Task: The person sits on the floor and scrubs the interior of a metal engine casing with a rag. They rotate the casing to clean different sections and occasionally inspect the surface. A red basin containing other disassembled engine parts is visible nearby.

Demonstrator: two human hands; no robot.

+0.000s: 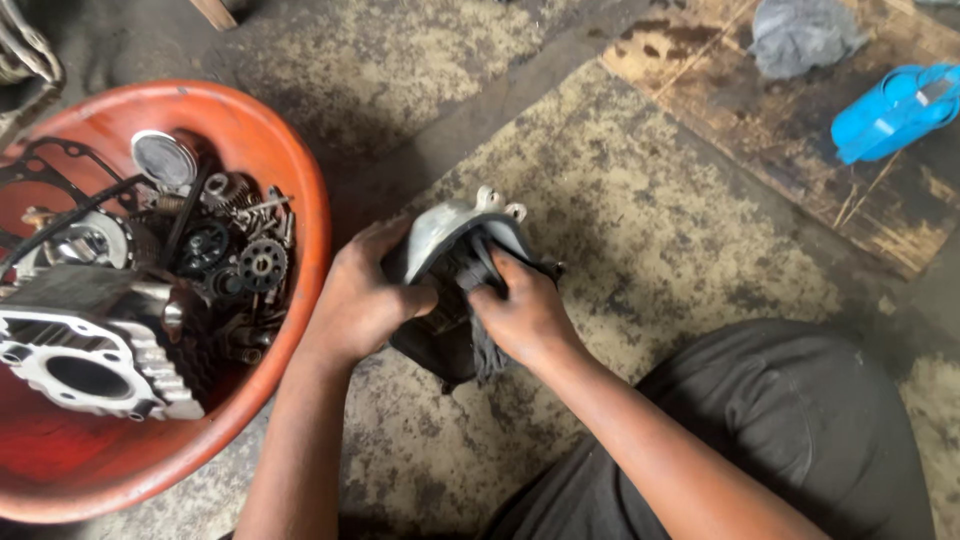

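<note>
Item: grey metal engine cover [450, 232], held above the stained floor [620, 250], between our two hands, just right of the basin. Our left hand [362, 295] is clamped around its left side, fingers wrapped over the edge. Our right hand [522, 312] is closed on a dark rag [478, 352], pressing it into the cover's hollow; the rag's frayed end hangs below.

Adjacent: orange basin [300, 180] on the floor to our left, holding a finned cylinder block [95, 365], a piston [165, 158], small gears [262, 265], springs and a black gasket [50, 160].

Further off: blue plastic container [890, 112] and grey cloth [800, 35] on a worn wooden board [780, 150]. Our dark-trousered knee [790, 420] sits at lower right.
</note>
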